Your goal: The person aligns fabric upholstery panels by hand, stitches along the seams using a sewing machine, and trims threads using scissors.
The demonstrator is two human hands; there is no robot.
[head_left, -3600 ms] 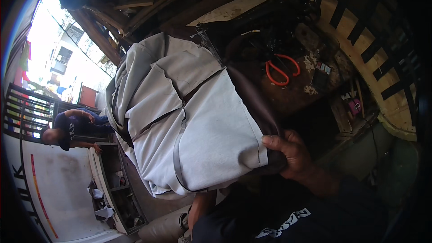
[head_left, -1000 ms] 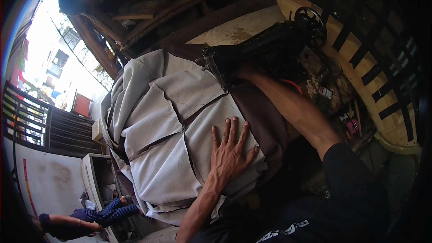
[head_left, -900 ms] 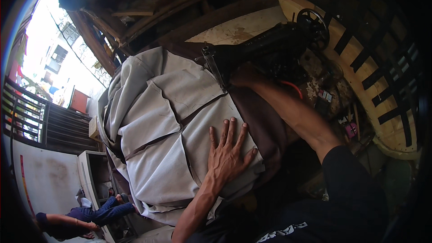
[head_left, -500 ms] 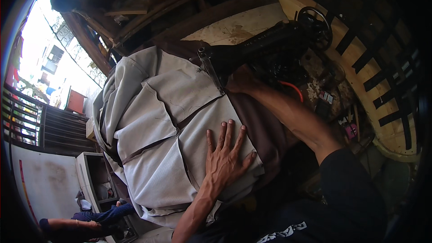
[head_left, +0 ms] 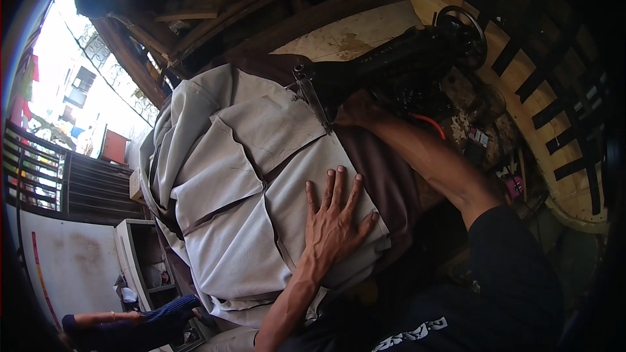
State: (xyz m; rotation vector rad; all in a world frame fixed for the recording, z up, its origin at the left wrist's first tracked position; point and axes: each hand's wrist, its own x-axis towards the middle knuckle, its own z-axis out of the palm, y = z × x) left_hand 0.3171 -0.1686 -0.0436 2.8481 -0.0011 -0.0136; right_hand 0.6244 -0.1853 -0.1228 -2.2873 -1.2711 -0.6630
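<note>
Light grey cloth with dark brown strips between its panels lies bunched over a brown fabric. Flat on the grey cloth rests my left hand, its fingers spread. A black sewing machine stands beyond, and its needle end comes down on the cloth's far edge. My right hand reaches in beside the needle end, at the brown fabric. The machine's head and shadow hide most of its fingers, so what they hold does not show.
The machine's handwheel is at the far right, before a curved wooden panel with black straps. An orange-red curved piece sits by my right forearm. Another person's arm shows at lower left, near an open grey cabinet.
The whole view has shifted slightly, so things appear a little farther right. My left hand still lies flat on the grey cloth, and my right stays by the needle end.
</note>
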